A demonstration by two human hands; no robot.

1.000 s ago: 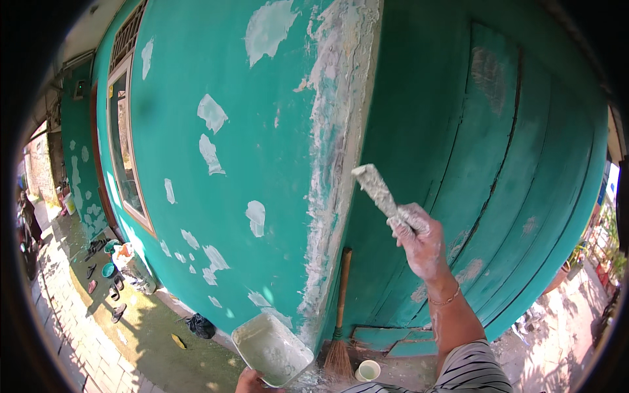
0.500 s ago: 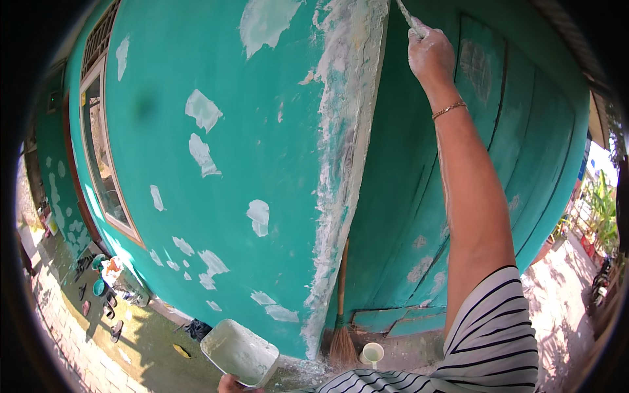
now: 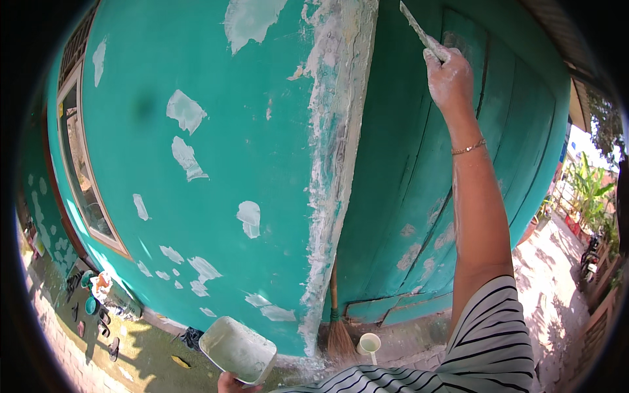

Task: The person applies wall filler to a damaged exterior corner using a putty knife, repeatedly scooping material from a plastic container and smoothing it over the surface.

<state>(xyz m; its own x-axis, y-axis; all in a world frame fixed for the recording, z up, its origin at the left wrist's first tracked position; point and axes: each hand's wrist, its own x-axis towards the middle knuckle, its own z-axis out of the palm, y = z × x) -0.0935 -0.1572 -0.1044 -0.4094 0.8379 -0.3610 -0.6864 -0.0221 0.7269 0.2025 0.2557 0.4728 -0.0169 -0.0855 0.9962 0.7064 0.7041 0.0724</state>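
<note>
My right hand (image 3: 452, 77), smeared with white paste, is raised high and closed around a putty knife (image 3: 417, 27) that is coated in pale filler. The blade stands apart from the wall corner (image 3: 341, 118), where a rough band of white filler runs from top to bottom. Low down, my left hand (image 3: 234, 382) grips the near rim of a white rectangular tub (image 3: 230, 347) with filler smeared inside. Only part of that hand shows. White filler patches (image 3: 186, 110) dot the green wall (image 3: 229, 157) left of the corner.
A broom (image 3: 339, 337) leans at the corner's foot beside a pale dipper (image 3: 370, 342). Right of the corner is a green plank door (image 3: 458, 164). A framed window (image 3: 88, 157), sandals (image 3: 113, 349) and a bucket (image 3: 121, 298) are on the left. Plants (image 3: 590, 183) stand at far right.
My right hand has moved right and slightly down with the putty knife, away from the corner. The view has shifted a little to the right. My left hand still holds the tub.
</note>
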